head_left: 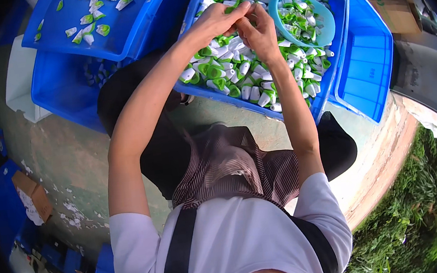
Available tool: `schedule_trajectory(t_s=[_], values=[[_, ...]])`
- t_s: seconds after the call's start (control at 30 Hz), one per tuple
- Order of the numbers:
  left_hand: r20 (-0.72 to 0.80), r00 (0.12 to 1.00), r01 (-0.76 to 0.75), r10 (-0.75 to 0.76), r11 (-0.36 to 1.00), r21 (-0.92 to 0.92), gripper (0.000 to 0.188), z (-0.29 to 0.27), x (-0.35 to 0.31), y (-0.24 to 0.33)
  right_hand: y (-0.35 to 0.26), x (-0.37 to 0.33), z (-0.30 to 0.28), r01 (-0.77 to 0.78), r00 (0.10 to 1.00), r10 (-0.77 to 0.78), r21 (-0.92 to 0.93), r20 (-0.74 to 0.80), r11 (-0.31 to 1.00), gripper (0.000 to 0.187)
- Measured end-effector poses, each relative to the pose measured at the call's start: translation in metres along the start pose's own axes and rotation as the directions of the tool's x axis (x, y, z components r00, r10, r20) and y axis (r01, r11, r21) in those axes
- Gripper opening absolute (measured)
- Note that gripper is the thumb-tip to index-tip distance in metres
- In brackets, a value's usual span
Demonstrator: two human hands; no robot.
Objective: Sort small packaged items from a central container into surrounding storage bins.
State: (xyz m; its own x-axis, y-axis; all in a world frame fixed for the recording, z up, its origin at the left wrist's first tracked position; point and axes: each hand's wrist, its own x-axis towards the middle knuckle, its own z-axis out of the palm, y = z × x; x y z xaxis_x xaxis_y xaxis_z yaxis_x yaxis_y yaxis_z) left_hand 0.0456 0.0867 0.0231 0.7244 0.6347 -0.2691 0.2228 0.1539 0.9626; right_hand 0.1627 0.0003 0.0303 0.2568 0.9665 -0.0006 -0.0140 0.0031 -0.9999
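Observation:
Above a large blue bin full of small white-and-green plastic parts, my two hands meet fingertip to fingertip. My left hand is closed, thumb and forefinger pinched together. My right hand is closed too, its fingers bent against the left fingertips. Whatever lies between them is hidden by the fingers. Just right of my right hand, a round turquoise bowl rests tilted on the heap, with more of the same parts inside.
At the left, a blue lid or tray carries scattered parts, above another blue bin with some parts in it. An empty-looking blue bin stands at the right. Cardboard boxes lie at the far right. My knees flank the full bin.

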Motion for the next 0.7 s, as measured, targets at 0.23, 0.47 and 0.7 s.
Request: schedule_trajectory(t_s=[0.23,0.47,0.7], values=[[-0.01,0.998,-0.056,0.055,0.976,-0.211,0.053,0.013,0.007,0.001,-0.018,-0.002,-0.019,-0.107,0.951,0.209,0.39,-0.228,0.914,0.016],[-0.084,0.98,0.095,-0.18,0.796,-0.598,0.049,-0.01,0.013,-0.008,-0.004,0.005,-0.09,-0.024,0.768,-0.64,-1.0,-0.018,-0.001,0.032],[-0.078,0.947,0.233,-0.31,0.836,-0.497,0.041,-0.001,0.009,-0.007,0.086,0.006,-0.055,0.019,0.967,-0.253,-0.996,-0.002,0.081,0.013]])
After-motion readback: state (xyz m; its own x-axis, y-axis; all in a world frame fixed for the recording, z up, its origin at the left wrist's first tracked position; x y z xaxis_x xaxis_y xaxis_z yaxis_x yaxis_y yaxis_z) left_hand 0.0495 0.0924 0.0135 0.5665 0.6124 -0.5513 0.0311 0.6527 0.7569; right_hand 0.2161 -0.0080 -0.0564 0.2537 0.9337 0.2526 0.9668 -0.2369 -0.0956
